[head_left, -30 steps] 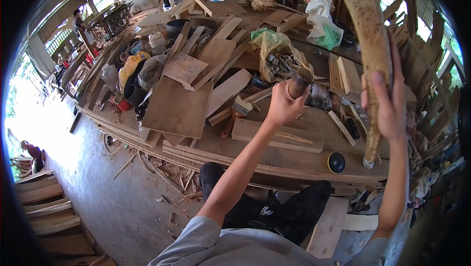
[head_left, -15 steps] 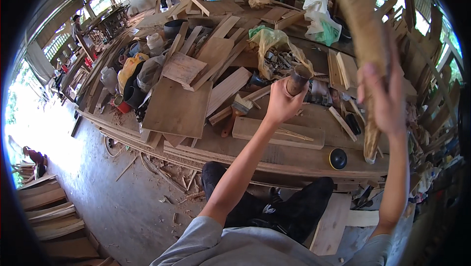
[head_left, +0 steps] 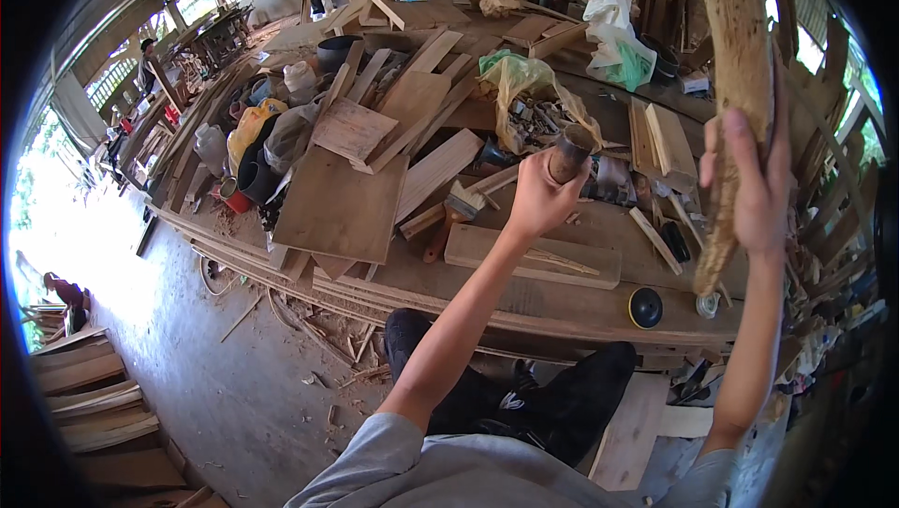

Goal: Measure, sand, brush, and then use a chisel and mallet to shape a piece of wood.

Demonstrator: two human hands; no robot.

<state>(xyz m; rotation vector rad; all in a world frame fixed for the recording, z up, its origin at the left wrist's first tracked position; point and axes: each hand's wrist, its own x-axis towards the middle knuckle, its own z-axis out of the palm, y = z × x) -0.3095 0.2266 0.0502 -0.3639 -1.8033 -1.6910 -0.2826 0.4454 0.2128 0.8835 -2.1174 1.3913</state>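
My left hand (head_left: 541,197) is closed around a short round wooden piece with a dark rim (head_left: 569,156), its end facing up over the bench. On the right, my right hand (head_left: 760,180) grips a long, rough, pale brown piece of wood (head_left: 738,16) that stands upright and runs out of view at the top. Its narrow lower end hangs over the bench near a small clear round object (head_left: 707,305). Below my left hand lie a thick wooden block (head_left: 506,253) and a paintbrush (head_left: 459,208). A black disc with a yellow edge (head_left: 645,308) rests close to the front edge.
Loose boards (head_left: 342,204) and planks cover the left of the bench (head_left: 552,307). Beyond my left hand sits a yellowish plastic bag (head_left: 524,87) of scraps. A white bag (head_left: 604,2) stands farther back. Pots, bottles and a red can (head_left: 232,195) crowd the left side.
My right hand has moved slightly right with the long piece of wood, which is now less blurred. The small clear object beside its lower end shows more. My left hand has stayed put.
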